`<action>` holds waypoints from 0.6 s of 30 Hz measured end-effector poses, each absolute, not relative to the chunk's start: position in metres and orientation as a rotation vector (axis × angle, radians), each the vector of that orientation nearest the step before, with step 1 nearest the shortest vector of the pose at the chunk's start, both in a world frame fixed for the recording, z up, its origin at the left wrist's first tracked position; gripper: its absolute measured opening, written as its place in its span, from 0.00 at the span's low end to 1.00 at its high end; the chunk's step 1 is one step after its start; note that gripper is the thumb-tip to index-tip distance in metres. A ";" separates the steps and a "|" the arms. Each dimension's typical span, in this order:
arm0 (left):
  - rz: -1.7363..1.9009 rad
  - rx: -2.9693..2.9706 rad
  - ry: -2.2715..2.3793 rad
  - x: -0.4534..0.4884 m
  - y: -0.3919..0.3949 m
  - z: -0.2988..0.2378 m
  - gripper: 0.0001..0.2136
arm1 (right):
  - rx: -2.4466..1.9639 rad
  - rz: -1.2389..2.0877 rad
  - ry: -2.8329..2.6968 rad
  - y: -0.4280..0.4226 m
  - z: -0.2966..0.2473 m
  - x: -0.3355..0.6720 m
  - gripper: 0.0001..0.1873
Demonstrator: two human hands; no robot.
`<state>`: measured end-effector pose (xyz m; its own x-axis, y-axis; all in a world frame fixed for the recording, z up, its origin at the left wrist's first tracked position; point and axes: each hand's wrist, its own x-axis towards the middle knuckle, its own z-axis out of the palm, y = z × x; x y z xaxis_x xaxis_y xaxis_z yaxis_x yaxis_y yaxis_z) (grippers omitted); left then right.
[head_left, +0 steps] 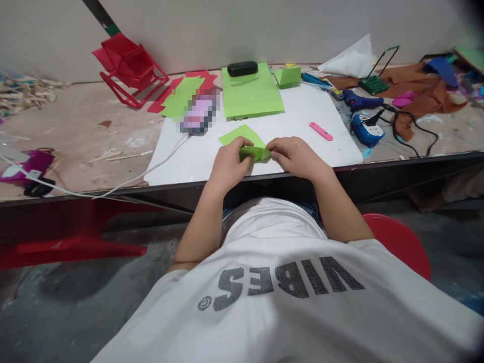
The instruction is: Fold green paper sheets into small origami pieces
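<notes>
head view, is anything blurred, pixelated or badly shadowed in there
In the head view, coarse pixel blocks cover the phone; also in the head view, the far upper right corner falls dark, and soft grey shadow lies on the white shirt; same head view, the left hand, right hand and folded green paper remain readable, though slightly soft.

Held paper (pixel 252 153) sat mid-frame, before a sheet (pixel 252 96). Upper left stood a chair model (pixel 128 63), upper right a glue gun (pixel 362 102).
</notes>
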<state>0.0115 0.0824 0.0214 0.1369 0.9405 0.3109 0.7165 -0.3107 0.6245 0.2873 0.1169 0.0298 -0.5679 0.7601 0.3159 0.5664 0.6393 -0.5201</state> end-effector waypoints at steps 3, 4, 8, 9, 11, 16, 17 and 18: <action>0.963 2.093 1.637 0.011 0.085 0.018 0.18 | -1.089 0.441 -2.355 0.118 0.031 0.282 0.16; 0.969 2.093 1.642 0.011 0.085 0.016 0.19 | -1.112 0.429 -2.352 0.119 0.032 0.279 0.16; 0.996 2.093 1.631 0.009 0.088 0.011 0.22 | -1.158 0.418 -2.335 0.125 0.031 0.274 0.13; 0.995 2.094 1.628 0.008 0.089 0.010 0.22 | -1.157 0.421 -2.328 0.127 0.030 0.274 0.12; 0.984 2.097 1.624 0.007 0.090 0.007 0.23 | -1.143 0.435 -2.314 0.130 0.027 0.274 0.11; 1.038 2.142 1.593 0.004 0.094 0.001 0.32 | -1.077 0.485 -2.324 0.134 0.023 0.276 0.09; 1.055 2.164 1.583 0.003 0.094 0.000 0.34 | -1.073 0.488 -2.326 0.134 0.023 0.276 0.09; 1.067 2.189 1.578 0.003 0.095 -0.002 0.34 | -1.072 0.489 -2.327 0.133 0.023 0.275 0.10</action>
<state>0.0025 0.0947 -0.0016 0.1509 0.8961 0.4175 0.7213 -0.3886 0.5733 0.2753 0.1334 0.0234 -0.5471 0.7776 0.3101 0.5871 0.6204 -0.5199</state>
